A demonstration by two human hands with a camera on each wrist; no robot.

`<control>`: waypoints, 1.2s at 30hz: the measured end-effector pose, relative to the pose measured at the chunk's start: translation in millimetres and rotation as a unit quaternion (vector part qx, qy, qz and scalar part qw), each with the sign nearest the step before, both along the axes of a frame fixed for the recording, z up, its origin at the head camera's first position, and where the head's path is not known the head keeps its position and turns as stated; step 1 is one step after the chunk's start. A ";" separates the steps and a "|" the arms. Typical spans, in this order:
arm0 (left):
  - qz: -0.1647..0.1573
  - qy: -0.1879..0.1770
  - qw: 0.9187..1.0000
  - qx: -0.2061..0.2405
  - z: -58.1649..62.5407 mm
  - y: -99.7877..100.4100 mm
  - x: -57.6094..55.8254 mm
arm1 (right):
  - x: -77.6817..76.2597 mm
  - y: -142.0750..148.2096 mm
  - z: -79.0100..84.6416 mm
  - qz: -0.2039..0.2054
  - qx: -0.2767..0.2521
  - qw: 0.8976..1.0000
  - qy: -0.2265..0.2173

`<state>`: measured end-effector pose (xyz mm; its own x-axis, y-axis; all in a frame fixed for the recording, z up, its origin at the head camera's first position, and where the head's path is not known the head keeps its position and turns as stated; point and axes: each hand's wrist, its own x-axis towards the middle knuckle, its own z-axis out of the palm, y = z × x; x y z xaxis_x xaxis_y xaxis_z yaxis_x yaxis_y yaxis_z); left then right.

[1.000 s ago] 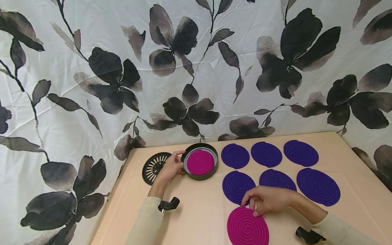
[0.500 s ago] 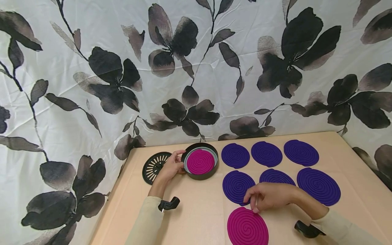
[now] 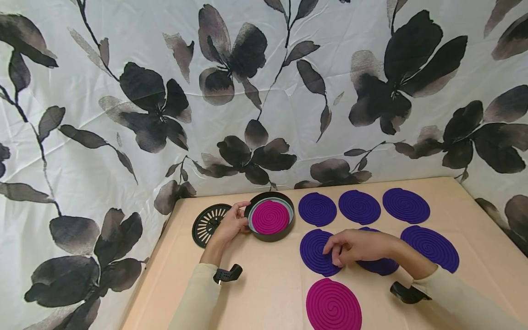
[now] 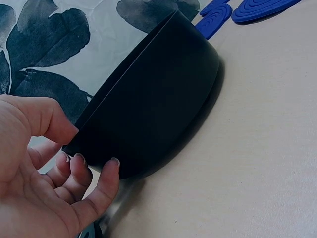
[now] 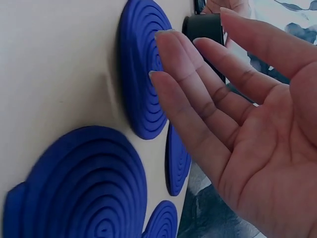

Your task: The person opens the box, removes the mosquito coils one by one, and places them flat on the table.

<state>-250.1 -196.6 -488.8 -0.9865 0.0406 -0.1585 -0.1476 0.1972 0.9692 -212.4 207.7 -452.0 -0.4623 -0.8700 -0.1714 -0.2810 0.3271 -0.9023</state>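
Note:
My left hand [image 3: 231, 225] grips the left edge of a round black coaster holder [image 3: 273, 238], thumb at the rim and fingers against the outer wall [image 4: 153, 94] in the left wrist view. A magenta spiral coaster [image 3: 270, 217] lies inside it. My right hand [image 3: 365, 246] hovers with loosely bent fingers over a dark blue spiral coaster [image 3: 312, 253] and holds nothing; the right wrist view shows its bare palm [image 5: 257, 148]. Partly hidden behind that hand is another blue coaster [image 3: 379, 267]. A second magenta coaster [image 3: 333, 305] lies flat at the table's front.
Several more blue coasters [image 3: 317, 209] lie in two rows on the right of the table [image 3: 264, 284]. A black slotted disc [image 3: 212, 221] lies left of the holder, partly behind my left hand. A floral cloth [image 3: 247, 105] hangs behind the table.
My right hand has let go of the front magenta coaster and moved up and away, over the blue coasters. The left hand and holder have stayed in place.

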 end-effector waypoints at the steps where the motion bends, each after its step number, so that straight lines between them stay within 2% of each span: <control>1: -0.001 0.001 1.000 0.000 -0.2 -0.2 0.1 | -1.2 -1.9 0.9 -0.003 0.001 1.000 -0.001; 11: -0.002 0.001 1.000 0.004 1.4 -2.3 0.9 | -15.5 -25.5 9.5 -0.039 -0.011 0.999 0.009; 19: -0.008 -0.007 1.000 0.008 0.5 -5.2 1.7 | -26.5 -42.8 18.5 -0.073 -0.035 0.997 -0.016; 26: -0.016 -0.008 1.000 0.009 -0.1 -6.2 3.4 | -35.0 -57.4 23.6 -0.124 -0.037 0.992 -0.006; 29: -0.018 -0.009 1.000 0.010 0.0 -7.1 4.3 | -37.9 -64.5 24.6 -0.143 -0.039 0.989 -0.014; 31: -0.022 -0.014 1.000 0.012 0.9 -8.0 4.7 | -39.7 -69.4 25.0 -0.153 -0.045 0.987 -0.019; 34: -0.033 -0.015 0.999 0.015 10.3 -7.3 9.4 | -42.0 -76.9 25.7 -0.160 -0.059 0.985 -0.013; 36: -0.035 -0.014 0.999 0.015 10.1 -8.1 9.9 | -43.7 -81.4 25.8 -0.160 -0.067 0.985 -0.003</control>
